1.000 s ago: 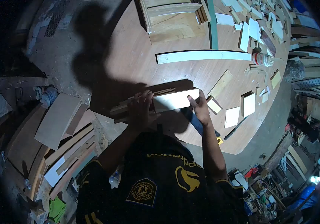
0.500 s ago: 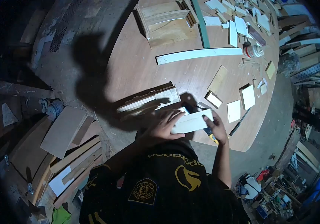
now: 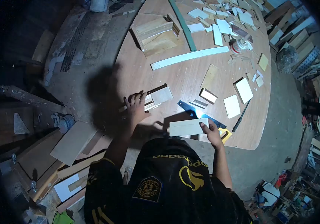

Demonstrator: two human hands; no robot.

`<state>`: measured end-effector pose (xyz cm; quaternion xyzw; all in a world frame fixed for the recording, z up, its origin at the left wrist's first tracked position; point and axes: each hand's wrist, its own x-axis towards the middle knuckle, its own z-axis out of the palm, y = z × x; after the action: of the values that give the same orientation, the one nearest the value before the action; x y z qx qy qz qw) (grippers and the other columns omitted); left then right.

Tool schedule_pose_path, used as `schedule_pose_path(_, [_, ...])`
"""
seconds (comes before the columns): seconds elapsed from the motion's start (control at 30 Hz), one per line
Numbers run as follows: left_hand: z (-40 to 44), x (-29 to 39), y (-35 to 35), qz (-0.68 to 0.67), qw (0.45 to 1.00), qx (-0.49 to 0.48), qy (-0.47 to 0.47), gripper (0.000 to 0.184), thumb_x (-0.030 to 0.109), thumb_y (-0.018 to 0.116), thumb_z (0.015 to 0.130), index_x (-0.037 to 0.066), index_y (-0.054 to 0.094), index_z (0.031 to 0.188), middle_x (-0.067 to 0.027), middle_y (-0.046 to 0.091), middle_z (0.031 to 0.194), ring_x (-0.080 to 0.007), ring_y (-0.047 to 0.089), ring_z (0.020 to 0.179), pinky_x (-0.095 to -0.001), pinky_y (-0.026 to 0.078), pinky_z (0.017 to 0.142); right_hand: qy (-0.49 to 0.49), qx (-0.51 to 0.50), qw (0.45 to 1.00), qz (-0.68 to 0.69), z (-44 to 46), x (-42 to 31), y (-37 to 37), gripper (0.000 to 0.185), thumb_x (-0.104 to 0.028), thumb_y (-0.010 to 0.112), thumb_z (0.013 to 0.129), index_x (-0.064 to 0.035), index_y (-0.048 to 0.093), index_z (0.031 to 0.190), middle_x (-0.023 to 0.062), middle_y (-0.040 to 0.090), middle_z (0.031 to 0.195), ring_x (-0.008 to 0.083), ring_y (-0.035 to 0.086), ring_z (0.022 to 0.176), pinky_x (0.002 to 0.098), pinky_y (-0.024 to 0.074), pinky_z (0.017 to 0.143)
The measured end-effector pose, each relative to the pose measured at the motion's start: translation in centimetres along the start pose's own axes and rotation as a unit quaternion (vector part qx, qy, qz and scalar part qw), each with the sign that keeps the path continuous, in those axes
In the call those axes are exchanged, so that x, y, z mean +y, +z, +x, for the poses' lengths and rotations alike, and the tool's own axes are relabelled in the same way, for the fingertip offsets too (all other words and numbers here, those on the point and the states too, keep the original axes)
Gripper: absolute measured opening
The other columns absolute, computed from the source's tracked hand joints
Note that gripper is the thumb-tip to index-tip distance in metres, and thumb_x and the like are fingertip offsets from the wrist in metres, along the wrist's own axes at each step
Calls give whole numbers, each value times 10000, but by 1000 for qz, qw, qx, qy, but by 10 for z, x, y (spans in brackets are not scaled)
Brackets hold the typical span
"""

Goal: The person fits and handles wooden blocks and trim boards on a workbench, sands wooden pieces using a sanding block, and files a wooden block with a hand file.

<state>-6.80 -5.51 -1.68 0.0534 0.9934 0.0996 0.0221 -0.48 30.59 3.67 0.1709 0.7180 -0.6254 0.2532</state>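
Note:
My right hand grips the right end of a white rectangular board, thumb on top, above the table's near edge. A pencil-like line runs along the board's face. My left hand rests with fingers spread on a small wooden assembly at the table's left side; the hand hides part of it. Under and behind the board lies a handsaw with a yellow handle, close to my right hand. Small dark metal strips lie beside the blade.
A wooden box-like piece, a long white strip and a green bar lie farther back on the table. Offcuts crowd the far right, near a glue-like jar. Boards lean at lower left.
My left hand has let go of the white board and moved left onto the wooden assembly. The board, in my right hand, has shifted slightly, leaving more of the handsaw visible.

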Motion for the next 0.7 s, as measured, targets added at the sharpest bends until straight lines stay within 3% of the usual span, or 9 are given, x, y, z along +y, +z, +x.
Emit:
schedule_pose_path(0.1, [11, -26, 32, -62, 997, -39, -18, 861, 288, 843, 600, 82, 430, 1327, -160, 542, 1233, -368, 488, 1180, -552, 346, 1017, -3, 26, 1000, -5, -22, 14, -22, 256, -179, 584, 945, -10, 585, 1137, 43, 645, 998, 129, 571, 933, 281, 449, 835])
schedule_pose_path(0.17, [19, -45, 49, -254, 967, -34, 21, 749, 235, 854, 581, 57, 504, 1218, -188, 604, 1147, -377, 572, 1088, -504, 441, 934, -41, 73, 996, 16, -38, 30, -34, 201, -186, 585, 944, -47, 601, 1088, -19, 586, 901, 80, 512, 813, 246, 427, 726])
schedule_pose_path(0.2, [16, -51, 55, -297, 953, -48, -12, 699, 205, 844, 633, 28, 496, 1213, -193, 609, 1123, -343, 597, 1038, -440, 491, 869, -45, 83, 995, 23, -46, 37, -39, 196, -175, 573, 943, -41, 599, 1084, -15, 587, 909, 83, 515, 825, 249, 427, 730])
schedule_pose_path(0.23, [16, -58, 60, -293, 955, -47, -2, 699, 205, 844, 633, 28, 496, 1213, -193, 609, 1123, -343, 597, 1038, -440, 491, 869, -50, 90, 994, 30, -53, 44, -42, 196, -175, 573, 943, -41, 599, 1084, -15, 587, 909, 83, 515, 825, 249, 427, 730])
schedule_pose_path(0.3, [15, -66, 65, -435, 886, -117, -110, 670, 244, 837, 674, 16, 498, 1205, -164, 613, 1114, -273, 597, 1037, -397, 489, 879, -62, 112, 992, 20, -65, 63, -49, 214, -172, 575, 942, -36, 595, 1107, -17, 591, 920, 85, 519, 834, 249, 430, 738])
schedule_pose_path(0.33, [11, -60, 52, -386, 915, -93, -75, 657, 258, 823, 708, 16, 487, 1218, -136, 610, 1100, -229, 587, 1028, -368, 482, 882, -43, 113, 992, 20, -69, 72, -51, 241, -171, 574, 944, -31, 586, 1139, -13, 605, 953, 86, 527, 848, 245, 433, 744])
schedule_pose_path(0.5, [-12, -29, 2, -508, 850, -105, -90, 567, 254, 761, 807, 9, 484, 1236, -131, 599, 1149, -235, 566, 1088, -351, 437, 942, -51, 101, 993, 31, -91, 92, -62, 268, -174, 563, 954, -32, 574, 1181, 3, 624, 1013, 81, 541, 869, 243, 443, 751])
schedule_pose_path(0.57, [-16, -14, -14, -507, 843, -115, -136, 596, 217, 723, 849, -52, 438, 1298, -150, 513, 1308, -223, 485, 1198, -349, 401, 999, -61, 122, 988, 71, -91, 101, -64, 275, -176, 556, 959, -32, 571, 1193, 3, 626, 1018, 82, 543, 864, 246, 449, 754])
schedule_pose_path(0.7, [-21, -48, 24, -489, 853, -76, -167, 468, 230, 717, 857, -20, 521, 1199, -120, 630, 1107, -205, 596, 994, -328, 470, 880, -52, 130, 985, 96, -93, 106, -67, 277, -175, 555, 960, -35, 567, 1199, 6, 627, 1025, 88, 555, 881, 242, 455, 752])
